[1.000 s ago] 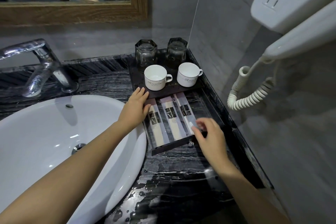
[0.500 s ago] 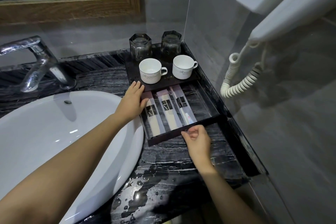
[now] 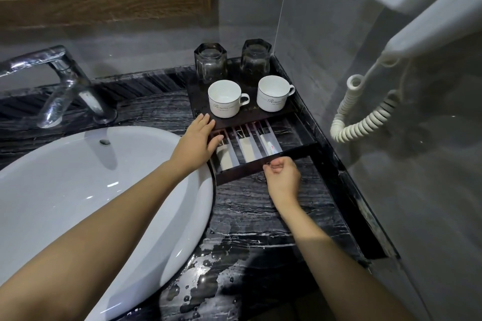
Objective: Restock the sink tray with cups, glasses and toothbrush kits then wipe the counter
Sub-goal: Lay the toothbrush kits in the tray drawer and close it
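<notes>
A dark tray (image 3: 200, 91) stands in the counter's back right corner. On top of it are two upside-down glasses (image 3: 210, 61) (image 3: 255, 56) and two white cups (image 3: 225, 98) (image 3: 273, 93). Its drawer (image 3: 240, 176) is partly pulled out and holds three wrapped toothbrush kits (image 3: 246, 147). My left hand (image 3: 197, 142) lies flat on the tray's front left corner. My right hand (image 3: 283, 177) has its fingers curled on the drawer's front edge.
A white basin (image 3: 78, 190) fills the left side, with a chrome tap (image 3: 65, 86) behind it. The black marble counter (image 3: 260, 216) is wet near the front. A wall hair dryer with a coiled cord (image 3: 365, 117) hangs at right. A wood-framed mirror (image 3: 104, 5) is above.
The drawer has slid back under the tray, so less of the kits shows. My right hand left the kits and took hold of the drawer's front edge. My left hand stayed put.
</notes>
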`<control>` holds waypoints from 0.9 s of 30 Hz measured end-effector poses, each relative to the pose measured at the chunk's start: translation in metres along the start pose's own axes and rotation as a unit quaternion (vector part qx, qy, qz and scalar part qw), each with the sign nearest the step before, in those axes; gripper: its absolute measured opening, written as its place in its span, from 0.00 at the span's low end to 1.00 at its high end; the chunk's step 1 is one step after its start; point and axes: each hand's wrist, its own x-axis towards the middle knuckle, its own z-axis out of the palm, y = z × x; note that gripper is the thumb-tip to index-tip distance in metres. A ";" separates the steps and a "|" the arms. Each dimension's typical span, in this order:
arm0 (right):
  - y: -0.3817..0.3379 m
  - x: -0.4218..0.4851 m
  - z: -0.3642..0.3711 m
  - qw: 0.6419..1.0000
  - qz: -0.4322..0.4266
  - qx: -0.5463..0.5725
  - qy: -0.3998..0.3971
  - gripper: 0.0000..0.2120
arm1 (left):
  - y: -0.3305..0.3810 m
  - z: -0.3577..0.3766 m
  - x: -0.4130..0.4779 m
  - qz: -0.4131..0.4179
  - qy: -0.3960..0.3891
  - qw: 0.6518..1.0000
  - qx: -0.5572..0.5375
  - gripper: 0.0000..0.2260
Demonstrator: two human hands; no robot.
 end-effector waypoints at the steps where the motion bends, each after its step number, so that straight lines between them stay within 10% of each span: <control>1: -0.001 0.003 0.002 1.000 -0.002 0.001 -0.001 0.05 | 0.000 0.000 0.000 0.001 0.002 1.000 -0.001 0.26; 27: -0.037 0.063 0.048 0.996 -0.074 -0.032 -0.036 0.08 | -0.009 0.017 -0.010 0.079 -0.016 0.973 0.218 0.38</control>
